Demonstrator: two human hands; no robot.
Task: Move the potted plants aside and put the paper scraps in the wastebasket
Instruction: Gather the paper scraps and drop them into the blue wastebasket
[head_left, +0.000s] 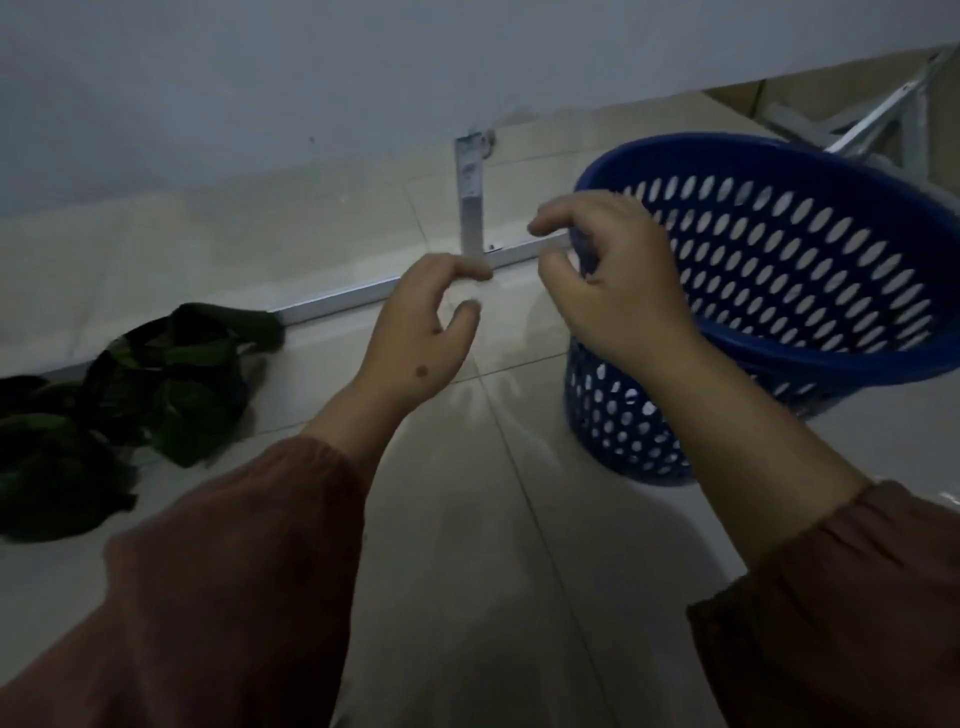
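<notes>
- Scrap (464, 293), a pale bit of paper as far as I can tell (it is blurred against the light tiles), sits pinched between thumb and forefinger of my left hand (415, 332), just left of the basket (779, 249).
- My right hand (613, 291) hangs half curled at the basket's near rim, fingers apart; I cannot tell whether it holds anything.
- Risk: the scrap is light and barely gripped, so it could slip to the floor (467, 519) before it clears the rim, or drop outside.
- Risk: my right hand is touching or nearly touching the rim, and a nudge could tip the basket, which already looks tilted.
- Plants (156, 379) lie well to the left, clear of my reach.
- A metal frame (470, 208) runs along the wall behind my hands; it blocks nothing.
</notes>
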